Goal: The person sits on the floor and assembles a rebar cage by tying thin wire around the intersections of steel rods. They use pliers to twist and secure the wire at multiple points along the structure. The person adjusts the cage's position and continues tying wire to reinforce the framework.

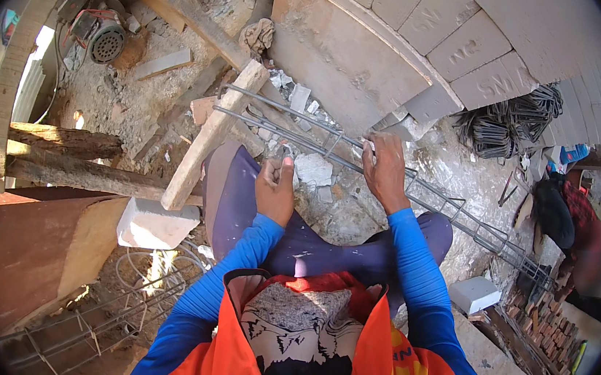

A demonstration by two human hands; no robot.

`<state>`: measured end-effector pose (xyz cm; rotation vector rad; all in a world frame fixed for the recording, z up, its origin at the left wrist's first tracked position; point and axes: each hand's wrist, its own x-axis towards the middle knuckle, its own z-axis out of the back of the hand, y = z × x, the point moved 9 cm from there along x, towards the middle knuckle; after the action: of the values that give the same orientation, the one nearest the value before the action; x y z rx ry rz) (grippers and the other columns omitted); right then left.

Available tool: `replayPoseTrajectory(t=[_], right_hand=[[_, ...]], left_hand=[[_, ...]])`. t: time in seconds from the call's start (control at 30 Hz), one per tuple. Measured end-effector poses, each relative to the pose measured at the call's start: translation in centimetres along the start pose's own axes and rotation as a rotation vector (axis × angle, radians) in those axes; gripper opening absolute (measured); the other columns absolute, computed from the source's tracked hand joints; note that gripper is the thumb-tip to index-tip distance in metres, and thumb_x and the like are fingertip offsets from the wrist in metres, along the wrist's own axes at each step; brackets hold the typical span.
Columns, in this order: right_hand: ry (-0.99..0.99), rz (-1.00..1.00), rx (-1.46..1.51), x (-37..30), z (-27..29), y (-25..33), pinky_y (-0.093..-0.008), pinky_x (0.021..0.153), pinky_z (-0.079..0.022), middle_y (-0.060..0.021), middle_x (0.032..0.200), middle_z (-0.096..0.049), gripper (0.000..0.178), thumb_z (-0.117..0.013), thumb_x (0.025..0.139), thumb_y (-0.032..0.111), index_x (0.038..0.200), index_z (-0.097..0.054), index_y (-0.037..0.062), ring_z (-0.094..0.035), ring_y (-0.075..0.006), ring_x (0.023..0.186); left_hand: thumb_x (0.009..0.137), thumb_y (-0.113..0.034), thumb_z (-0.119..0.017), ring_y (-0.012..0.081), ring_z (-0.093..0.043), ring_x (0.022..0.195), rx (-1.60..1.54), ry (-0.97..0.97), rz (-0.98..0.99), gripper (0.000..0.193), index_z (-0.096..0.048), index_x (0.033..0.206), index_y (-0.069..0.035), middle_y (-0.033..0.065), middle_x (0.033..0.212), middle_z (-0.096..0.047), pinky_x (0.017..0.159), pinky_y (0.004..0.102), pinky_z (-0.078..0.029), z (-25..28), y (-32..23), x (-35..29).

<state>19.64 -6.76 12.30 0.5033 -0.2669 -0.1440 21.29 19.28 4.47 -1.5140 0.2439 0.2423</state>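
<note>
Right hand (388, 173) and left hand (274, 191) curl their fingers by the steel frame (305, 145), grip unclear. Lettered blocks (469, 50) line the upper right.

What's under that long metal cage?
Under the steel cage, a wooden plank crosses near its left end; rubble and dusty ground show too. The right hand hides whatever is directly beneath it, so I can't see that.

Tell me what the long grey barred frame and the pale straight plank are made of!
The long grey barred frame looks like dull, unpainted steel: thin, stiff rods crossed by bent metal loops. The pale straight plank is probably rough, bare wood, judging by its squared, sawn-looking edges and dusty tan surface.
</note>
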Motion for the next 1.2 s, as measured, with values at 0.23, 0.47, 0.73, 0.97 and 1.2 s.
replayPoseTrajectory(t=[0.23, 0.47, 0.73, 0.97, 1.2], right_hand=[[0.791, -0.093, 0.294, -0.4, -5.8, -4.9, -0.0511, 0.084, -0.048, -0.0278, 0.091, -0.066, 0.051, -0.043, 0.107, 0.045, 0.104, -0.065, -0.0012, -0.063, -0.0448, 0.089], [0.078, -0.001, -0.305, -2.0, -2.5, -2.6, -0.0441, 0.063, -0.053, -0.0109, 0.081, -0.067, 0.026, -0.066, 0.095, 0.034, 0.091, -0.066, 0.0081, -0.068, -0.0308, 0.079], [-0.033, 0.053, -0.253, -2.4, -2.3, -2.7, -0.0442, 0.064, -0.051, -0.0137, 0.078, -0.067, 0.029, -0.066, 0.095, 0.036, 0.094, -0.069, 0.0074, -0.066, -0.0322, 0.073], [0.107, -0.064, -0.198, -2.2, -2.4, -2.4, -0.0475, 0.073, -0.05, -0.0176, 0.088, -0.068, 0.027, -0.066, 0.096, 0.032, 0.101, -0.069, 0.0058, -0.065, -0.0361, 0.083], [-0.026, 0.096, -0.192, -2.9, 0.0, 2.0, -0.0465, 0.085, -0.049, -0.0213, 0.119, -0.061, 0.031, -0.067, 0.094, 0.022, 0.116, -0.064, -0.0005, -0.059, -0.0387, 0.106]], left_hand=[[0.105, -0.025, -0.056, 0.0048, -0.036, 0.048, -0.206, 0.068, 0.28, 0.027, -0.065, 0.097, -0.001, -0.0032, 0.066, -0.053, 0.045, 0.0258, -0.026, -2.4, -1.9, 4.6], [0.109, -0.02, -0.046, 0.0035, -0.04, 0.056, -0.254, 0.137, 0.111, 0.027, -0.063, 0.118, -0.001, -0.0019, 0.07, -0.054, 0.052, 0.0224, -0.032, -2.1, -2.5, 0.7], [0.109, -0.023, -0.045, 0.0092, -0.053, 0.067, 0.048, 0.311, 0.078, 0.036, -0.059, 0.137, -0.004, 0.0032, 0.075, -0.061, 0.065, 0.0274, -0.046, -4.3, 6.2, -2.7], [0.107, -0.033, -0.051, 0.022, -0.064, 0.087, 0.222, 0.128, -0.115, 0.043, -0.063, 0.133, -0.001, 0.016, 0.104, -0.07, 0.083, 0.0353, -0.051, -3.5, 6.0, 0.2], [0.101, -0.048, -0.06, 0.027, -0.067, 0.1, -0.032, -0.118, 0.216, 0.062, -0.065, 0.125, 0.009, 0.0212, 0.116, -0.071, 0.09, 0.0368, -0.05, -1.2, 4.4, 6.8]])
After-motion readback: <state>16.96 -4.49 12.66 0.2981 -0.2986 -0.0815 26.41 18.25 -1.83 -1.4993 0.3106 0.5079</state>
